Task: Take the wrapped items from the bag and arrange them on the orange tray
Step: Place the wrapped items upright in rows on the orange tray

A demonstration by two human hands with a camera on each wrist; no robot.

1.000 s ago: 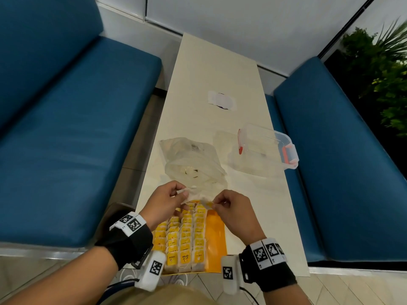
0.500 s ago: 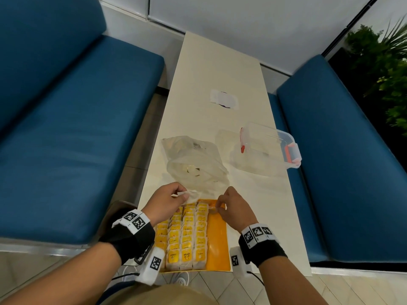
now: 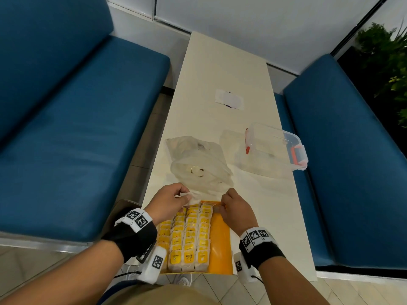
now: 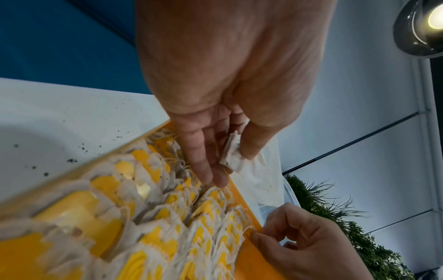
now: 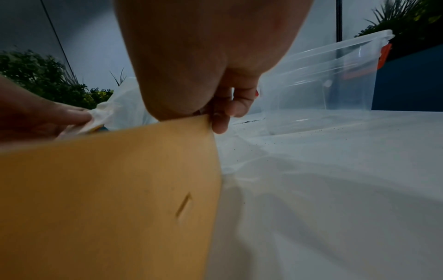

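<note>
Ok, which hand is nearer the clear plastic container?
Right. The right hand is at the orange tray's far edge, below-left of the clear container; the left hand sits farther left, pinching the plastic bag.

Blue benches [image 3: 72, 128] at 9 and 3 o'clock flank a long cream table [image 3: 222, 80]; white wall [image 3: 253, 20] at 12; plant [image 3: 383, 62] at 2.

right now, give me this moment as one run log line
left hand: pinches wrapped items | right hand: pinches packet at orange tray far edge | bag: behind tray
</note>
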